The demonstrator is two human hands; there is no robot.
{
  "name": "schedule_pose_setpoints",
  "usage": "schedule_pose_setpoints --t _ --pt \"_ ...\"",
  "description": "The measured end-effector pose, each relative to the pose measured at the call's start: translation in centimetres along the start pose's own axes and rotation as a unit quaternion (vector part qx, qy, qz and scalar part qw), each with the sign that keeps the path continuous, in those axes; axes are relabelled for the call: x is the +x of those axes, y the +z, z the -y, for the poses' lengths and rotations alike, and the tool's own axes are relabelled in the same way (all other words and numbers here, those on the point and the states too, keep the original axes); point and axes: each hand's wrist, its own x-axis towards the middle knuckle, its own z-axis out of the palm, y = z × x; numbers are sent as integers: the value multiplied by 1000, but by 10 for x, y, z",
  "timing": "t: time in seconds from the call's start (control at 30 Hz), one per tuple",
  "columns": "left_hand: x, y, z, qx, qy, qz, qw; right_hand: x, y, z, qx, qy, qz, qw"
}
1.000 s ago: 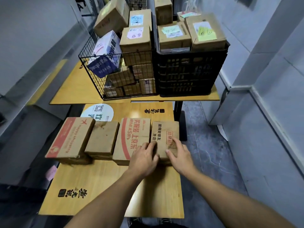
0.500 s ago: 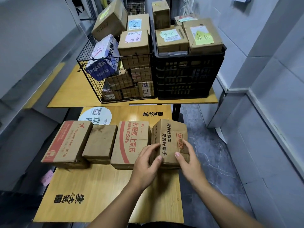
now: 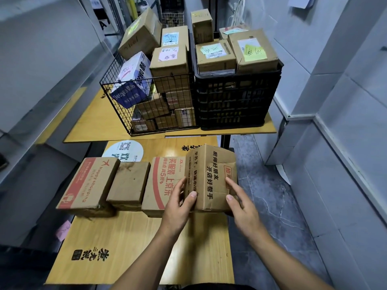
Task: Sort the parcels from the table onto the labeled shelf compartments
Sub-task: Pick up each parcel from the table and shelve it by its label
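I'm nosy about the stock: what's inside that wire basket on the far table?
The wire basket holds stacked brown cartons, a blue-and-white box leaning at its left, and a carton with a pink note on top. Its floor and anything behind the stack are hidden.

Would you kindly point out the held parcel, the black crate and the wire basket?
held parcel (image 3: 211,176): head view, printed top face.
black crate (image 3: 234,103): head view, front wall.
wire basket (image 3: 126,114): head view, front mesh wall.
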Motion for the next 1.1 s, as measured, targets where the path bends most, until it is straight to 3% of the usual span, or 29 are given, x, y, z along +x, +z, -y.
schedule_pose_setpoints --t 0.17,0.4,0.5,0.6,0.77,0.93,1.1 --pt "-5 -3 -10 17 48 -25 998 6 2 9 -38 -20 5 999" --pt "-11 -1 -26 80 132 -23 988 9 8 22 11 12 14 1000" --pt "-12 -5 -29 19 125 -10 992 10 6 28 112 37 9 993" --pt "-10 -12 -28 -32 95 -63 993 9 4 35 238 76 2 968" --pt "-11 -20 -18 -13 55 -72 996 7 5 41 337 105 54 934" --pt "-22 -25 -18 -13 62 -75 995 7 13 38 323 114 96 935" --pt "-34 -42 -21 45 81 -123 988 10 25 36 170 51 62 982"
